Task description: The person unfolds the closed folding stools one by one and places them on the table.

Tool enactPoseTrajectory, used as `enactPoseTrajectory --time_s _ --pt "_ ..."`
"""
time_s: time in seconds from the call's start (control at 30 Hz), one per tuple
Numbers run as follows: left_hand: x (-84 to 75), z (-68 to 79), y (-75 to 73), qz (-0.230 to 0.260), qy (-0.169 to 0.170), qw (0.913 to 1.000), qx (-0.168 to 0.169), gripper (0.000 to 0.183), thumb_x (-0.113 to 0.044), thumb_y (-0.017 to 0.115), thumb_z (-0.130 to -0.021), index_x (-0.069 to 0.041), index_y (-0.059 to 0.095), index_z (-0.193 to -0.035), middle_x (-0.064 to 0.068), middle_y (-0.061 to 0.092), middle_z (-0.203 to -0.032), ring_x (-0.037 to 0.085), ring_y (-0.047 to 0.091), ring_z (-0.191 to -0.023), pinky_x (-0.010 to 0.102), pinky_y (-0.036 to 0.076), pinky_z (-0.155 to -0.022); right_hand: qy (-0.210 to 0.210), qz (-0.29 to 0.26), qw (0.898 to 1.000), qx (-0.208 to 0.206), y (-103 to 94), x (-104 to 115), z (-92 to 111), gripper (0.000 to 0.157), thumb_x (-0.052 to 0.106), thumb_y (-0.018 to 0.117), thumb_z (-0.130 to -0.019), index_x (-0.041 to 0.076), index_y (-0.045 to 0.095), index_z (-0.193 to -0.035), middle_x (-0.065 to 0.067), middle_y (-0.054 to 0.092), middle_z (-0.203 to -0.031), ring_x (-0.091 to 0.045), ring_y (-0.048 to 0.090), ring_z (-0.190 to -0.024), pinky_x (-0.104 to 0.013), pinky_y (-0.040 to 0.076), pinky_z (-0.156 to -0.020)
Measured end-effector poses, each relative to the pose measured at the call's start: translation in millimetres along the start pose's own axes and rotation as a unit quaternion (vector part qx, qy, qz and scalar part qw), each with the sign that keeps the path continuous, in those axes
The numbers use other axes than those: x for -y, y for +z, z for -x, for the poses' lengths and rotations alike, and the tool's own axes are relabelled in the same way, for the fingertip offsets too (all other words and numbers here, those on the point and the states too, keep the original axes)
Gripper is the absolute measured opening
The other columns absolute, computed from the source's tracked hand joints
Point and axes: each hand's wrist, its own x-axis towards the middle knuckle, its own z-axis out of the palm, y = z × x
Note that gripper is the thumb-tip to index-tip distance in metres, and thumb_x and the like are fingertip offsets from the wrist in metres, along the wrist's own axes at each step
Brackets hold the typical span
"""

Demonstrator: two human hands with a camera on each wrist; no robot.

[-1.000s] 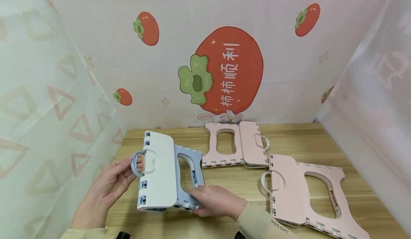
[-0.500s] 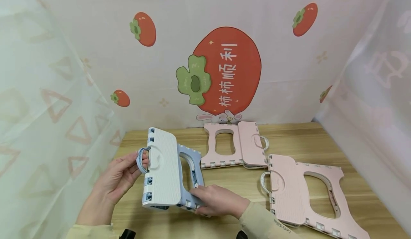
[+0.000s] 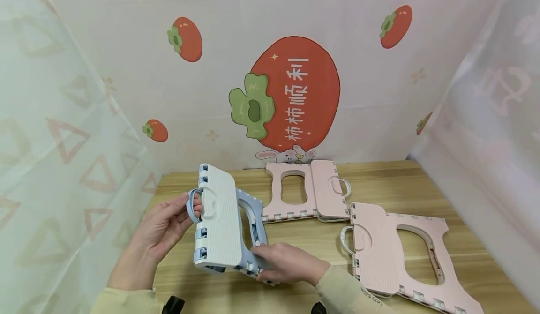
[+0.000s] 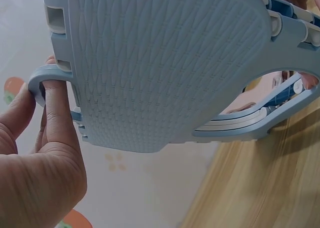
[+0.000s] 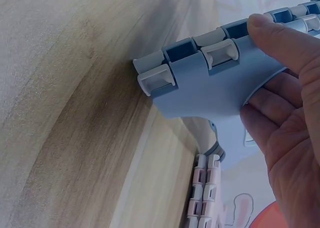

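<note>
A folded step stool [image 3: 221, 215], white on its seat panel and blue on its legs, is held tilted above the wooden table. My left hand [image 3: 168, 227] pinches the blue carry handle [image 4: 50, 73] at its left edge, with fingers through the loop and the thumb outside. Low on the blue leg frame, my right hand [image 3: 287, 262] grips the side bar, its fingers passing into the leg opening and its thumb on the hinged edge [image 5: 187, 50]. In the left wrist view the underside panel [image 4: 150, 62] shows a woven texture.
Two pink folded stools lie flat on the table [image 3: 379, 178]: one pink stool [image 3: 331, 190] at the back middle, another pink stool [image 3: 375, 253] at the right. Fabric walls [image 3: 202, 93] printed with persimmons enclose the back and sides.
The blue and white stool has shifted slightly right and tilted further, its handle edge higher. My left hand moved right and up with the handle, while my right hand stayed nearly in place.
</note>
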Motion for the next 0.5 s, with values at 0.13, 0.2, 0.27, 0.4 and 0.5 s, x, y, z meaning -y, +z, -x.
enactPoseTrajectory --time_s 0.13,0.2,0.27,0.4,0.5 --pt "-0.4 -2.5 3.2 -0.001 -0.005 1.0000 0.002 0.038 -0.005 0.036 -0.111 0.007 0.072 -0.109 0.014 0.074 -0.101 0.021 0.073 -0.094 0.028 0.060 -0.088 0.008 -0.009 1.000 0.001 0.7 -2 1 0.051 0.026 0.079 -0.092 0.004 0.058 -0.134 -0.003 0.070 -0.114 0.005 0.061 -0.089 -0.004 0.047 -0.077" --pt "-0.5 -4.1 5.5 -0.007 -0.006 1.0000 -0.001 0.036 -0.006 0.038 -0.111 0.007 0.071 -0.108 0.014 0.074 -0.100 0.021 0.073 -0.094 0.028 0.060 -0.088 0.011 -0.011 1.000 0.001 0.7 -2 1 0.052 0.026 0.079 -0.092 0.004 0.058 -0.134 -0.003 0.071 -0.115 0.005 0.062 -0.091 -0.004 0.047 -0.078" --pt "-0.4 -5.9 8.2 -0.015 -0.008 0.9998 -0.008 0.035 -0.006 0.039 -0.111 0.006 0.072 -0.107 0.014 0.075 -0.098 0.020 0.073 -0.093 0.028 0.060 -0.088 0.013 -0.014 1.000 0.000 0.1 -2 2 0.052 0.026 0.079 -0.092 0.004 0.058 -0.134 -0.003 0.071 -0.115 0.003 0.064 -0.092 -0.004 0.048 -0.080" --pt "0.0 -9.9 12.8 -0.023 -0.009 0.9996 -0.015 0.035 -0.007 0.040 -0.111 0.006 0.072 -0.104 0.014 0.075 -0.096 0.019 0.073 -0.092 0.027 0.060 -0.087 0.019 -0.016 1.000 -0.002 -2.0 -2 3 0.053 0.026 0.080 -0.091 0.004 0.058 -0.134 -0.004 0.072 -0.114 0.002 0.065 -0.094 -0.005 0.049 -0.081" --pt "0.2 -12.6 15.9 -0.027 -0.012 0.9994 -0.017 0.035 -0.008 0.041 -0.111 0.006 0.072 -0.104 0.014 0.075 -0.096 0.019 0.073 -0.091 0.027 0.061 -0.086 0.025 -0.018 1.000 0.000 -2.9 -1 3 0.053 0.027 0.080 -0.091 0.005 0.058 -0.135 -0.004 0.073 -0.114 0.001 0.066 -0.095 -0.006 0.049 -0.081"
